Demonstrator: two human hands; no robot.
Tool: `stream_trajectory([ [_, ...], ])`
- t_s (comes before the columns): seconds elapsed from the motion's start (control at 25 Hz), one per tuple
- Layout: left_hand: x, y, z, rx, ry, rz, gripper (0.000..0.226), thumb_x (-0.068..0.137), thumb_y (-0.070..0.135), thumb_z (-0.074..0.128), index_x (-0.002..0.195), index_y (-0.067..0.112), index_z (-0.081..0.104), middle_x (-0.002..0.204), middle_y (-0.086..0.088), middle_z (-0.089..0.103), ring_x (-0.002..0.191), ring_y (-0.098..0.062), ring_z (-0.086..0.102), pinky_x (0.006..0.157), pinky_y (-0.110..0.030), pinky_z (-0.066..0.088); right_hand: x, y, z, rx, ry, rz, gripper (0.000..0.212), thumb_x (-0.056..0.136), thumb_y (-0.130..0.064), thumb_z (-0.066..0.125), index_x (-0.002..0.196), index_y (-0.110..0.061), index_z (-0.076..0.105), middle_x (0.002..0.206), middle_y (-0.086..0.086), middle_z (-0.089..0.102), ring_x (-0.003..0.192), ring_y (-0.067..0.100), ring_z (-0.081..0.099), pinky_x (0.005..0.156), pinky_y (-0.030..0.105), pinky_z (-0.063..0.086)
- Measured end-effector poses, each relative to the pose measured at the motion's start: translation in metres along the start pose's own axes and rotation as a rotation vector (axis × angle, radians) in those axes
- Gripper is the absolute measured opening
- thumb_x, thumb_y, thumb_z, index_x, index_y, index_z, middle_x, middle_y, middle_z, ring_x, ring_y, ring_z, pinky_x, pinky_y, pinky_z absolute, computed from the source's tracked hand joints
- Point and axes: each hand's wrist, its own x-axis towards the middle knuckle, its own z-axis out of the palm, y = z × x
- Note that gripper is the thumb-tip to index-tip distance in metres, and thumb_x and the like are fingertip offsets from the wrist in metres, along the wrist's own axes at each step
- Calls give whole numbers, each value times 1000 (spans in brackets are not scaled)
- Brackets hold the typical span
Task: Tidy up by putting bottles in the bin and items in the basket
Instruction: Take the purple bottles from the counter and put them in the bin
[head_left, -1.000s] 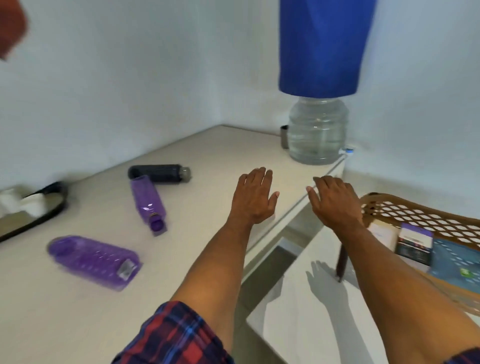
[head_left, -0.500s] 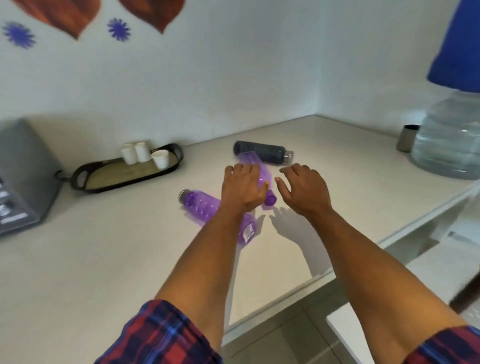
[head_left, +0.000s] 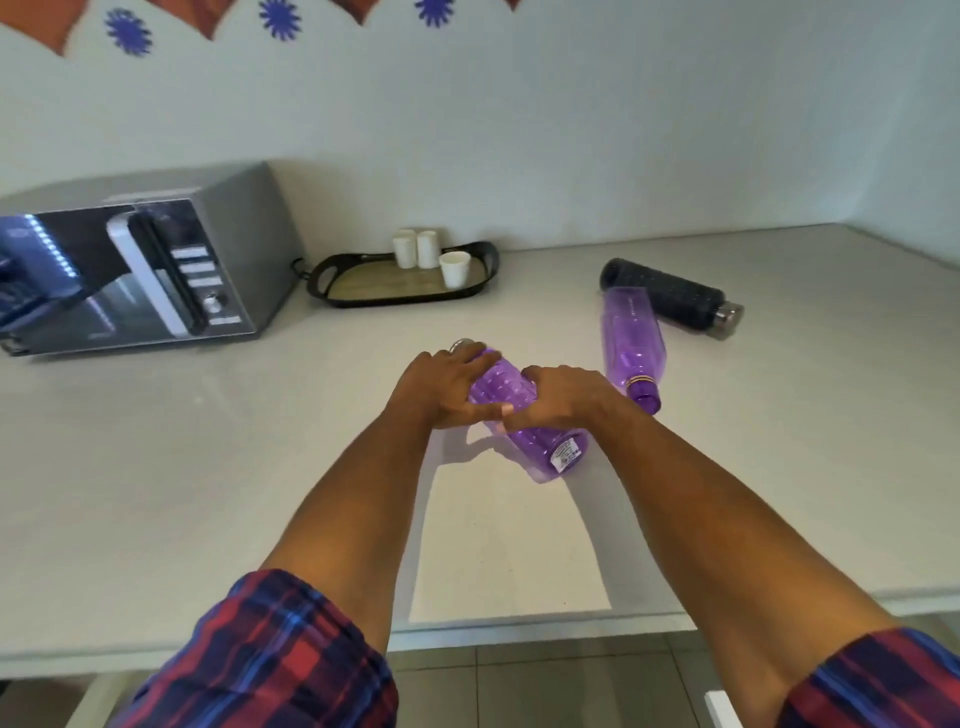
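A ribbed purple bottle lies on its side on the white table, just above centre of the view. Both hands grip it: the left hand curls over its capped end, the right hand wraps its middle, thumbs nearly meeting. At two o'clock from it, just beside the right hand, a smooth purple bottle lies flat, its base touching a black bottle farther out. At eleven o'clock sits a black tray bearing three white cups. At ten o'clock stands a grey microwave.
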Motion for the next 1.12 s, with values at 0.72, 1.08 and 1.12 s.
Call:
stream_trajectory([
  [0.72,-230,-190,-37,-596,426,-881,107,76,74,67,157,19,21,158,-16,23,138,-43,42,108,-54,44,59,-285,46,332,179,-275,90,55,-75,68,130,-27,60,99,-8,64,74,8,60,56,19,39],
  [1.08,-429,-303,-62,-1052,583,-1074,72,75,68,74,119,13,65,104,-5,75,85,-19,75,75,-35,63,45,-527,112,620,76,-552,91,64,-77,70,136,-22,56,106,-9,61,85,10,62,61,14,41],
  [1.12,-448,-310,-64,-1099,626,-1100,70,75,62,77,120,11,64,104,-6,75,86,-21,75,77,-37,64,43,-546,119,635,37,-582,89,68,-74,73,138,-23,55,108,-10,61,87,10,62,63,14,42],
])
